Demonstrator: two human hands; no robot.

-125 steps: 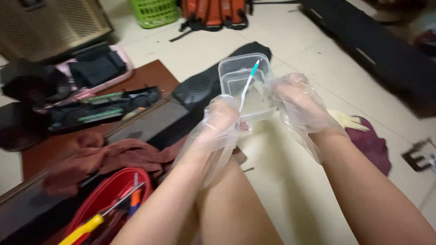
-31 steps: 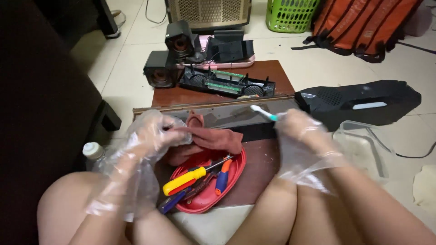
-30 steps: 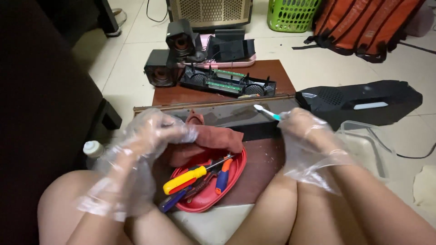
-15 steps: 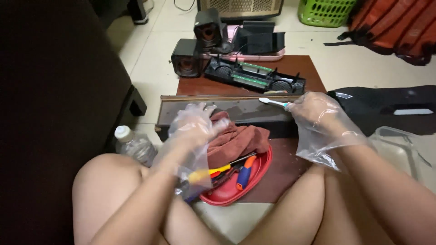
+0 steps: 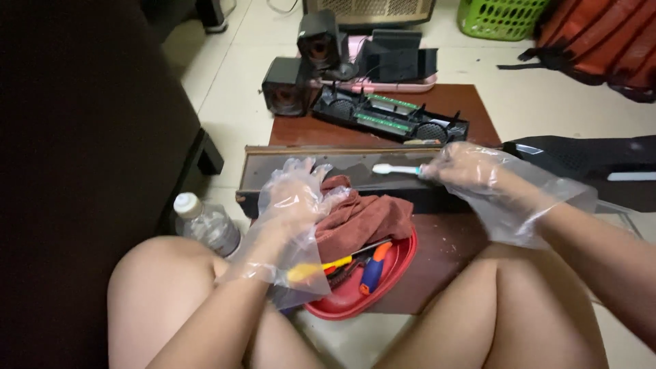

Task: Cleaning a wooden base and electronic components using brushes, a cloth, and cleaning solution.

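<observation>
At your far left, about nine o'clock from your left hand, a clear plastic bottle [image 5: 205, 224] with a white cap lies on the floor beside your left thigh. Your left hand [image 5: 294, 205], in a loose clear glove, rests with its fingers spread apart on the reddish-brown cloth [image 5: 362, 215]; it presses down on the cloth and clamps nothing. The cloth is bunched against the near edge of the long dark panel [image 5: 342, 164] and drapes into the red tray [image 5: 396, 270] at six o'clock from it. In the tray lie a yellow-handled screwdriver [image 5: 318, 268] and a blue-and-orange tool [image 5: 374, 266], side by side. At twelve o'clock, beyond the panel, an opened black casing [image 5: 389, 116] showing green circuit boards sits on the brown board, with two small black speakers [image 5: 301, 68] at its ten o'clock. Your right hand [image 5: 471, 171], also gloved, has its fingers closed around the handle of a toothbrush [image 5: 396, 169], which points to nine o'clock with its white head just over the panel's grey face. At three o'clock lies a black cover [image 5: 588, 167].
</observation>
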